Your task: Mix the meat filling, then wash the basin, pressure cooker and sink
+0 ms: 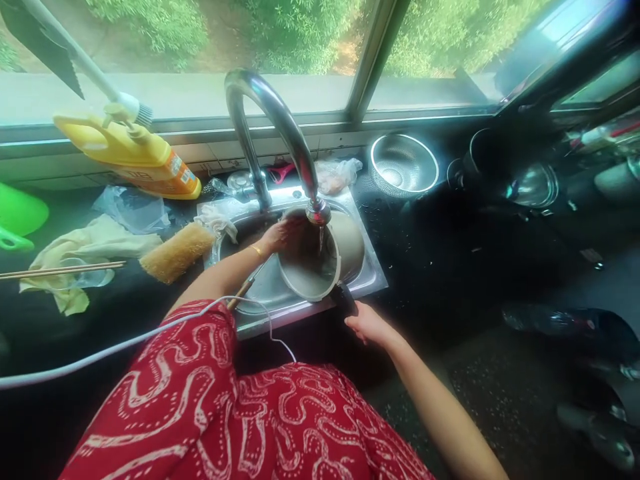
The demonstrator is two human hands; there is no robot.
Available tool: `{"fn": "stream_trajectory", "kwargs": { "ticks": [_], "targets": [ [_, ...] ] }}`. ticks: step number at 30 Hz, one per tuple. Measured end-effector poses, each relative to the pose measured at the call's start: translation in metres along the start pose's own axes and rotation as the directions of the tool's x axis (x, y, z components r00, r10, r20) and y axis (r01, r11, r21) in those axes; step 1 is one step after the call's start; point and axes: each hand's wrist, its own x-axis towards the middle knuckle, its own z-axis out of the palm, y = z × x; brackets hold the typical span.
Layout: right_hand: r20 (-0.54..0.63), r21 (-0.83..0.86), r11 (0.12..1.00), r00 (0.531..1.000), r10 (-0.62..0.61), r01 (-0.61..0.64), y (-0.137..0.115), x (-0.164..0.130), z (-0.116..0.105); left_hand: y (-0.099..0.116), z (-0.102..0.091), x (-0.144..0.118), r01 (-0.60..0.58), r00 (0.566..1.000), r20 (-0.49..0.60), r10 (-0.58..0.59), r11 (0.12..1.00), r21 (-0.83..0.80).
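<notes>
Clasping the black handle (345, 300), the right grip (369, 325) holds the tilted pot (353, 243) just beyond it, over the sink (267, 288). At the pot's mouth, the left grip (278, 236) has shadowed fingers, so whether they grasp anything cannot be told. Beyond both grips arches the faucet (273, 100), a thin stream of water (321, 239) falling between them.
</notes>
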Motion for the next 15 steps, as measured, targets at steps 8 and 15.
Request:
{"fn": "stream_trajectory", "kwargs": {
  "ticks": [8, 15],
  "targets": [
    [0.027, 0.02, 1.0, 1.0, -0.009, 0.009, 0.001, -0.001, -0.004, 0.106, 0.07, -0.065, 0.033, 0.954, 0.299, 0.025, 0.982, -0.188],
    [0.037, 0.005, 1.0, 0.999, 0.029, -0.029, -0.007, -0.003, -0.007, 0.034, 0.018, 0.023, 0.177, 0.983, 0.088, -0.163, 0.966, -0.19]
  ]
}}
